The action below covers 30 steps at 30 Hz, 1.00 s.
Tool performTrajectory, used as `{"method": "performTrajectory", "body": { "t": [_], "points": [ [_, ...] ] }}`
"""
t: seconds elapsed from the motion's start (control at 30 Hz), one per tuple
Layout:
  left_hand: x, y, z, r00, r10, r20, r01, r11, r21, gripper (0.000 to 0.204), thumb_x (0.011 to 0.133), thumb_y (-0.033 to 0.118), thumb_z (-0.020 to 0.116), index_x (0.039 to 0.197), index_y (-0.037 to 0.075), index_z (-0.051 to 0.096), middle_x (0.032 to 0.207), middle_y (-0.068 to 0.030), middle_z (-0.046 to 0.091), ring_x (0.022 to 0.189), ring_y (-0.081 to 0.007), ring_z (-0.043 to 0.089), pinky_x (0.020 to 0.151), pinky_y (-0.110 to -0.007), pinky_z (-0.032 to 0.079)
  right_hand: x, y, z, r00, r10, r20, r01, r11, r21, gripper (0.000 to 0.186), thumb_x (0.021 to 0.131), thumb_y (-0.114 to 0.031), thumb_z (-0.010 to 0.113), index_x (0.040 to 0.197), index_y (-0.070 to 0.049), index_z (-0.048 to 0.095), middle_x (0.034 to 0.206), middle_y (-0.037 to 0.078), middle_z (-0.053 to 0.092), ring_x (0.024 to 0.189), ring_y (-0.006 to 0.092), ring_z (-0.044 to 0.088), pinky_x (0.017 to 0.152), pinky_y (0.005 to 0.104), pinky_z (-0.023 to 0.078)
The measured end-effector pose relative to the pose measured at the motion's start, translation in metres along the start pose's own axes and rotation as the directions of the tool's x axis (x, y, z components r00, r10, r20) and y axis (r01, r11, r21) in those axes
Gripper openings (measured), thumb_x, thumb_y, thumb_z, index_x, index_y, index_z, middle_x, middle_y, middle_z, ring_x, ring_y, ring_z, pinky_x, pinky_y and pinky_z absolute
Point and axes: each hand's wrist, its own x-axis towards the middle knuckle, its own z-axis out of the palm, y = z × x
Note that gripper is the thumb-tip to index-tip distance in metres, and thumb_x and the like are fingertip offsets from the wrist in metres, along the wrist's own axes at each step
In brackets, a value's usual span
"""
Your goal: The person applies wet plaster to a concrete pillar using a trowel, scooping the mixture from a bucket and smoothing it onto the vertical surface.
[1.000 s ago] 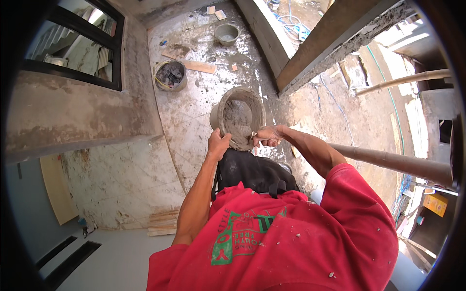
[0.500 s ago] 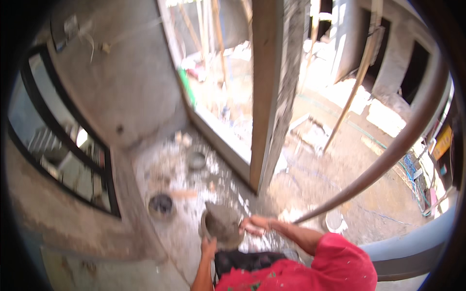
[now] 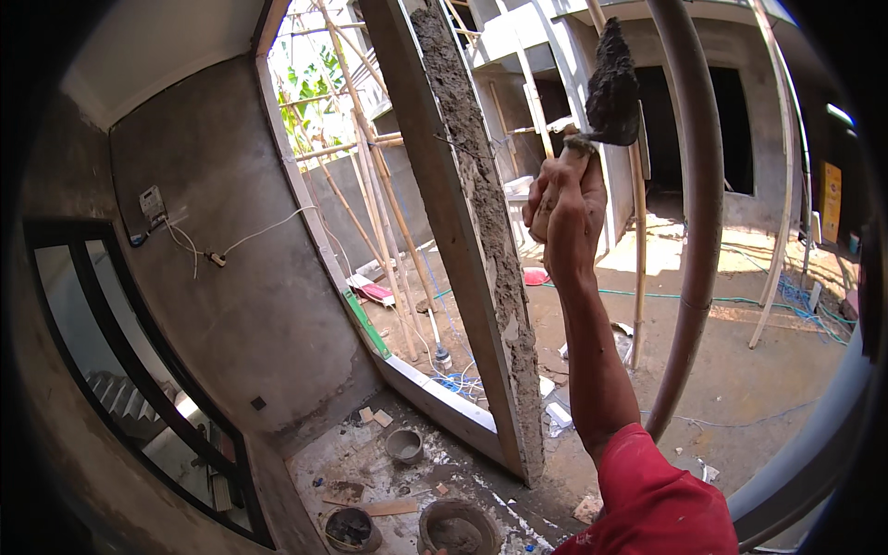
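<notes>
My right hand (image 3: 564, 217) is raised high, shut on the handle of a trowel (image 3: 612, 83) whose blade carries a lump of dark wet mortar. The trowel is up beside a tall slanted concrete post (image 3: 467, 231), whose right face has a rough strip of fresh mortar. My red sleeve (image 3: 652, 504) shows at the bottom. A round pan of grey mortar (image 3: 458, 530) sits at the lower edge. What may be the fingers of my left hand (image 3: 427, 549) touch its rim, too little showing to tell the grip.
A curved grey pipe (image 3: 696, 203) runs just right of my arm. On the floor lie a small grey bucket (image 3: 404, 445), a black pan (image 3: 350, 527) and a wood offcut (image 3: 388, 507). A black window frame (image 3: 120, 370) is left. Bamboo poles (image 3: 379, 213) stand beyond the opening.
The view has swung up from the floor to the post. My right hand left the mortar pan and rose with a loaded trowel. The pan has dropped to the lower edge.
</notes>
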Motion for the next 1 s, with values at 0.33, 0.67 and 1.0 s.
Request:
{"method": "performTrajectory", "body": {
  "t": [0.33,0.67,1.0],
  "points": [
    [-0.012,0.03,0.01,0.992,-0.1,-0.078,0.103,0.994,0.04,0.05,0.089,0.026,0.058,0.128,-0.003,0.046,0.115,-0.0195,0.059,0.097,-0.03,0.062,0.073,-0.043,0.058,0.102,0.031,-0.02,0.571,-0.799,-0.187,0.539,0.537,-0.648,0.035,0.084,0.0,0.048,0.119,0.002,0.041,0.108,0.02,0.052,0.094,0.0336,0.057,0.091,0.0408,0.044],
    [-0.042,0.04,0.013,0.962,-0.173,-0.21,0.187,0.981,0.051,0.044,0.084,0.016,0.059,0.121,-0.004,0.049,0.114,-0.0198,0.057,0.097,-0.0324,0.063,0.071,-0.043,0.061,-0.38,0.161,-0.17,0.807,0.588,-0.048,-0.438,0.543,-0.716,0.04,0.08,-0.008,0.057,0.12,-0.004,0.051,0.08,0.02,0.062,0.076,0.0405,0.065,0.069,0.0423,0.05],
    [-0.099,0.08,0.056,0.994,-0.09,-0.06,0.09,0.996,0.003,0.048,0.084,0.016,0.06,0.126,-0.004,0.05,0.112,-0.0187,0.062,0.09,-0.0248,0.065,0.07,-0.037,0.059,-0.502,0.096,-0.327,0.293,0.955,-0.037,-0.212,0.027,-0.977,0.053,0.09,-0.034,0.057,0.125,0.005,0.048,0.095,0.034,0.064,0.092,0.0506,0.062,0.083,0.0522,0.05]
  ]
}}
